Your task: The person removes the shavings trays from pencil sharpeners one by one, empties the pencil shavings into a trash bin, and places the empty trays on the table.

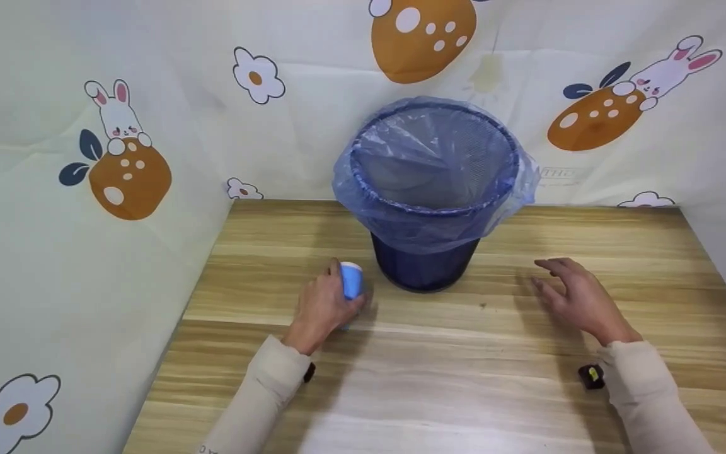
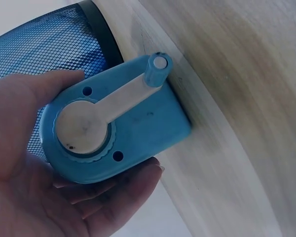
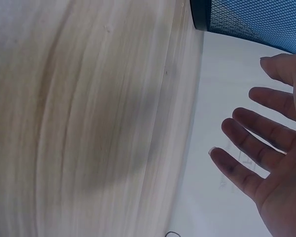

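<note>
My left hand (image 1: 325,306) grips a blue hand-crank pencil sharpener (image 1: 351,281), just left of the bin's base. In the left wrist view the thumb lies along one side of the sharpener (image 2: 143,118) and the fingers curl round the other. Its white crank arm (image 2: 126,98) ends in a blue knob (image 2: 158,69), and the crank side faces that camera. My right hand (image 1: 583,302) is over the table to the right of the bin, holding nothing. Its fingers (image 3: 254,143) are spread and loosely bent in the right wrist view.
A dark blue mesh waste bin (image 1: 426,265) stands at the back middle of the wooden table (image 1: 451,366). A translucent blue bag (image 1: 344,183) lines it and hangs over its rim. Behind and at the sides rises a pale printed cloth (image 1: 312,139) with rabbits, fruit and flowers.
</note>
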